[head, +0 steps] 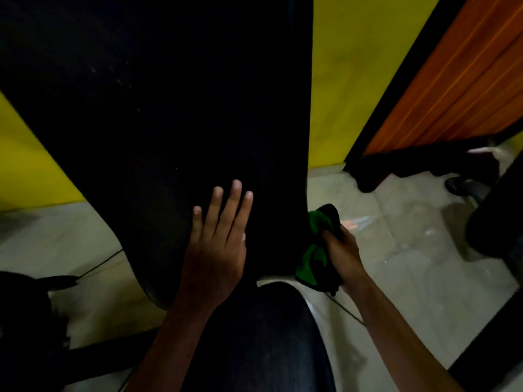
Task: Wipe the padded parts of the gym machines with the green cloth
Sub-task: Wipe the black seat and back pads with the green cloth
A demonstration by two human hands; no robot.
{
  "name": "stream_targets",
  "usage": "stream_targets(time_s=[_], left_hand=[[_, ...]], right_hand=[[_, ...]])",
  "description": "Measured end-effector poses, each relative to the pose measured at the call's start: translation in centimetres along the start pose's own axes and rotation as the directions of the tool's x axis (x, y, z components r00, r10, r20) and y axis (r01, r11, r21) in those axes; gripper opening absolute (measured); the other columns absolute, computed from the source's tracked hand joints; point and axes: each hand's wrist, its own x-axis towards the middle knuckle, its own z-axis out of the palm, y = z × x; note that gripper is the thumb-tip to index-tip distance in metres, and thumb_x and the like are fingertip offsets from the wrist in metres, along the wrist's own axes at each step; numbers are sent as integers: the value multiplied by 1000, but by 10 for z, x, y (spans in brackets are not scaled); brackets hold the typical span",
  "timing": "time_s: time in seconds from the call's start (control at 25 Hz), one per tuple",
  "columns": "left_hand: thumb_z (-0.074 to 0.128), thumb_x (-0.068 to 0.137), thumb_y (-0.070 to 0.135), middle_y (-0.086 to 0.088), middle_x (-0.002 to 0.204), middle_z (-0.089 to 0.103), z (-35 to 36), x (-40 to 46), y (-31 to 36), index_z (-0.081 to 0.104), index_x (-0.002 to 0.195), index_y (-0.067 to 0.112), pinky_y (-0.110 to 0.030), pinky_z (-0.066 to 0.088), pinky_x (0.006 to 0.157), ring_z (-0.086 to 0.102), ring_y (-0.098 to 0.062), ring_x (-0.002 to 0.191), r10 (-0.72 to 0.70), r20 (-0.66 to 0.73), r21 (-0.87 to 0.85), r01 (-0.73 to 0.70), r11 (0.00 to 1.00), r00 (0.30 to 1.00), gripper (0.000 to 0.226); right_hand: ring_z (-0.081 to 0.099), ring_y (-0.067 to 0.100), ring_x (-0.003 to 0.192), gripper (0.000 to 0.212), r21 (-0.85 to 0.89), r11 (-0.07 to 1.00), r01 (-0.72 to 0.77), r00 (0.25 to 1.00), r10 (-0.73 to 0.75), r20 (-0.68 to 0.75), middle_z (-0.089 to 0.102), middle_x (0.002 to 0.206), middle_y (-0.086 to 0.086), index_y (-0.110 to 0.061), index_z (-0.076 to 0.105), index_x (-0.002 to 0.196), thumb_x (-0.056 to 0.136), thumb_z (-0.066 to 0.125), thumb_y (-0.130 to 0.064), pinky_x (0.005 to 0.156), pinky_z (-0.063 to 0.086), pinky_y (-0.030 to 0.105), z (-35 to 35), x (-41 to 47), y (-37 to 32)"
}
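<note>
Yellow painted walls (334, 80) closed off the far side of the dim room, with an orange ribbed panel framed in black (464, 80) leaning into the upper right and pale glossy floor tiles (396, 222) spreading below them. Only the head camera covered the moment, and it looked down along a large black padded backrest of a gym machine (175, 123), which filled most of the middle of the frame and tapered toward the person. Below it sat a second dark rounded pad (263, 335), probably the machine's seat, though the light was too poor to be certain.

The left hand (218, 244) lay flat on the lower part of the backrest, fingers straight and slightly spread, holding nothing; it most likely rested there to brace the pad or steady the body while the other hand worked at the side.

The right hand (339, 250) was curled around the bunched green cloth with dark folds (317, 250), gripping it as a wad and not as a flat sheet. The cloth was pressed up to the right edge of the backrest, low down near the gap between the two pads, which suited rubbing along the narrow side of the padding where a spread cloth would not reach.

At the right border a dark bulky part of another machine (498, 222) stood on the tiles, well apart from both hands.
</note>
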Motion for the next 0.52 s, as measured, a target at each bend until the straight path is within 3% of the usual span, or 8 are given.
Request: stream_targets(time_s=[0.12, 0.28, 0.32, 0.4, 0.52], left_hand=[[48, 92, 21, -11, 159, 9, -43, 39, -16, 14, 152, 10, -46, 9, 118, 7, -30, 147, -27, -55, 8, 28, 1000, 998, 69], [40, 94, 24, -11, 160, 11, -100, 89, -38, 13, 152, 12, -47, 14, 117, 8, -30, 147, -62, -93, -27, 60, 998, 994, 65], [39, 94, 24, -11, 159, 12, -113, 95, -45, 15, 152, 11, -48, 15, 117, 9, -30, 147, -78, -98, -33, 75, 997, 992, 64], [38, 94, 25, -10, 159, 15, -131, 100, -58, 19, 151, 11, -48, 17, 116, 11, -29, 147, -109, -96, -31, 106, 994, 989, 61], [37, 93, 26, -8, 159, 16, -142, 95, -74, 26, 150, 10, -47, 19, 114, 15, -28, 146, -129, -66, 21, 131, 991, 989, 60]], right_hand=[[64, 22, 92, 23, 16, 975, 222, 974, -222, 41, 68, 95, 3, -16, 63, 107, 92, 49, -6, 82, 50, 37, 11, -13, -90], [61, 19, 98, 31, 82, 874, 480, 877, -481, -4, 64, 106, 2, -22, 56, 117, 92, 51, -4, 86, 49, 36, 24, -47, -184], [59, 19, 101, 33, 49, 819, 571, 821, -570, -43, 62, 109, 3, -23, 54, 119, 90, 52, -8, 86, 48, 35, 27, -58, -200], [54, 23, 109, 45, -105, 637, 764, 631, -771, -81, 55, 117, 8, -17, 50, 127, 82, 51, -24, 88, 44, 34, 30, -82, -228], [46, 28, 114, 63, -378, 223, 899, 275, -957, 89, 45, 132, 5, -19, 43, 136, 74, 49, -29, 92, 38, 38, 40, -107, -261]])
